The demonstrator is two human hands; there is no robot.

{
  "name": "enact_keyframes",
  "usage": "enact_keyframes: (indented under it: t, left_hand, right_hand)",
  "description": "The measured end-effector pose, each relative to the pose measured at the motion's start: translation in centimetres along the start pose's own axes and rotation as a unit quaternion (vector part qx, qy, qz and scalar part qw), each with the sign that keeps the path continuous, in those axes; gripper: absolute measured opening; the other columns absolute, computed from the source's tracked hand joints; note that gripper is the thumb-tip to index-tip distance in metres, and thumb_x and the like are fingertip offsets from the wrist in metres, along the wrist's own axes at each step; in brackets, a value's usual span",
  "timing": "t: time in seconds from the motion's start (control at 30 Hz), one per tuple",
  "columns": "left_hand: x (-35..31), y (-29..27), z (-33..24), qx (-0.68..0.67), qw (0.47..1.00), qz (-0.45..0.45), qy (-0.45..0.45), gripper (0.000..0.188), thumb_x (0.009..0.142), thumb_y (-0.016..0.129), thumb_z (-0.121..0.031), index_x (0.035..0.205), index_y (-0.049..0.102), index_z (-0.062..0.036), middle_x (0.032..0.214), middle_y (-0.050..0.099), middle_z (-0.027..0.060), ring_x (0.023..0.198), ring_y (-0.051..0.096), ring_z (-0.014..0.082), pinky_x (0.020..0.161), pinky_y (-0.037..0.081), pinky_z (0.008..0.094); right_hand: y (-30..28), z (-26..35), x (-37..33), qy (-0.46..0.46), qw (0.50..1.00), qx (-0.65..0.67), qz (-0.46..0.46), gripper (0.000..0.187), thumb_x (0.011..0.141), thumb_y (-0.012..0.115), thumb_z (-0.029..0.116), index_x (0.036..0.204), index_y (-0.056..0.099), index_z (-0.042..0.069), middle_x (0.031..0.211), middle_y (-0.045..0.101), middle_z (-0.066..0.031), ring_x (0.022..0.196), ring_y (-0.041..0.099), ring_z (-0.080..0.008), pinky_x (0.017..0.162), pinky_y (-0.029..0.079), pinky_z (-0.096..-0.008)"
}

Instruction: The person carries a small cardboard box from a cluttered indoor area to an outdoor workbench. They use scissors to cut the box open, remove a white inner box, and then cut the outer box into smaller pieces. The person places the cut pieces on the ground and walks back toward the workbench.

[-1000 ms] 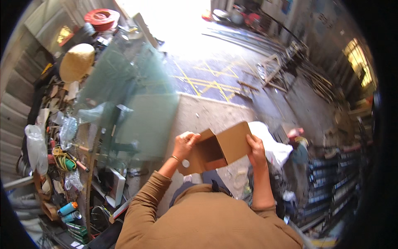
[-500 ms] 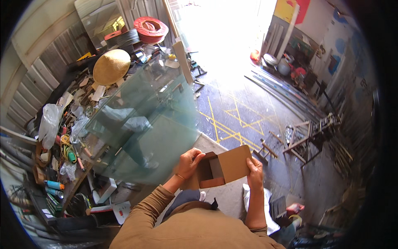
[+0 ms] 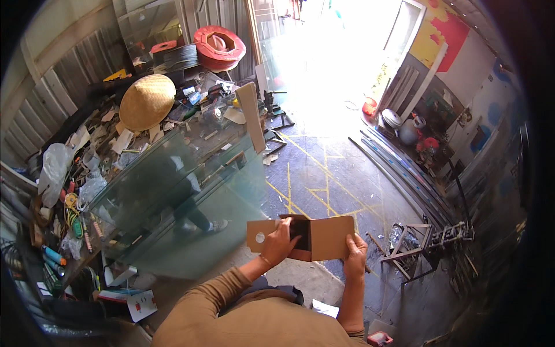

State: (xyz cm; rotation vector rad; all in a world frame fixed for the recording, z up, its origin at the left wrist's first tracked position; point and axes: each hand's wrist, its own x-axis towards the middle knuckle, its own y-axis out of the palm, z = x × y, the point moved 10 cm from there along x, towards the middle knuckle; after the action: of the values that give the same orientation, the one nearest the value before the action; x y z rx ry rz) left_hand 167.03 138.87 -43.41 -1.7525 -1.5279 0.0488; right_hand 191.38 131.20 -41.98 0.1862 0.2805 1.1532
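Observation:
In front of my body is a small brown cardboard box [image 3: 299, 254] with its end flaps folded out to the left and right. My right hand [image 3: 355, 248] pinches the edge of the right flap, thumb on its face. Over the box's opening is my left hand [image 3: 278, 244], its fingers at the upper inside edge and its thumb stretched apart over the dark interior. The left flap, with a round pale spot or hole, sticks out behind that hand. Shadow hides what lies deeper in the box.
Glass sheets [image 3: 173, 208] lie on a cluttered bench at left, with a conical straw hat [image 3: 147, 102] and a red reel [image 3: 219, 48] behind. Long metal profiles [image 3: 399, 173] lie on the floor at right. A metal frame stand [image 3: 410, 251] is nearer me.
My left hand has moved from the box's upper left edge to over its opening, uncovering the left flap. The box is now more level, and the view has shifted.

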Motion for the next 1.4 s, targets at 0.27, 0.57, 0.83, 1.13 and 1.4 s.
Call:
enact_keyframes:
  t: [0.27, 0.57, 0.83, 1.13, 1.4]
  left_hand:
    - [15.6, 8.6, -0.3, 0.064, 0.997, 0.021, 0.024, 0.053, 0.087, 0.077, -0.019, 0.133, 0.055, -0.0027, 0.119, 0.061, 0.0169, 0.1, 0.067, 0.0363, 0.079, 0.057, 0.0429]
    - [31.3, 25.3, 1.1, 0.157, 0.986, 0.029, 0.054, 0.029, 0.081, 0.077, -0.02, 0.105, 0.067, -0.0083, 0.098, 0.065, 0.0059, 0.094, 0.067, 0.0279, 0.077, 0.058, 0.0381]
    - [43.5, 34.9, 4.8, 0.187, 0.98, 0.057, 0.027, 0.013, 0.089, 0.066, -0.019, 0.098, 0.066, -0.0101, 0.093, 0.064, 0.008, 0.088, 0.067, 0.0283, 0.071, 0.057, 0.0393]
    - [60.9, 48.2, 15.1, 0.274, 0.942, 0.174, 0.085, 0.008, 0.088, 0.061, -0.015, 0.085, 0.065, -0.0086, 0.087, 0.063, 0.009, 0.085, 0.067, 0.027, 0.068, 0.058, 0.039]
    - [74.6, 54.6, 15.7, 0.213, 0.944, 0.205, 0.145, 0.009, 0.087, 0.061, -0.014, 0.088, 0.065, -0.0063, 0.089, 0.066, 0.0113, 0.088, 0.069, 0.0276, 0.07, 0.059, 0.0388]
  right_hand:
    - [-2.6, 6.2, 13.6, -0.064, 0.996, -0.064, -0.005, 0.023, 0.105, 0.058, 0.011, 0.115, 0.071, -0.006, 0.105, 0.075, -0.0062, 0.089, 0.068, -0.0105, 0.08, 0.053, -0.0255]
    - [-11.2, 8.5, 35.6, -0.011, 0.996, -0.051, 0.078, 0.025, 0.104, 0.059, 0.013, 0.118, 0.07, -0.005, 0.106, 0.073, -0.0038, 0.094, 0.064, -0.0095, 0.084, 0.05, -0.0259]
    - [-13.8, 8.5, 53.7, 0.083, 0.983, -0.005, 0.166, 0.03, 0.105, 0.058, 0.016, 0.124, 0.068, -0.004, 0.11, 0.073, -0.0055, 0.098, 0.066, -0.0114, 0.087, 0.051, -0.026]
    - [-11.4, 15.2, 73.5, -0.321, 0.769, -0.552, 0.028, 0.037, 0.089, 0.069, 0.005, 0.124, 0.061, -0.001, 0.122, 0.065, -0.0196, 0.116, 0.058, -0.0402, 0.1, 0.048, -0.046]
    - [-10.1, 2.9, 92.7, -0.093, 0.676, -0.727, 0.082, 0.023, 0.083, 0.068, 0.011, 0.104, 0.069, 0.002, 0.105, 0.071, -0.0236, 0.097, 0.071, -0.0378, 0.083, 0.058, -0.0469]
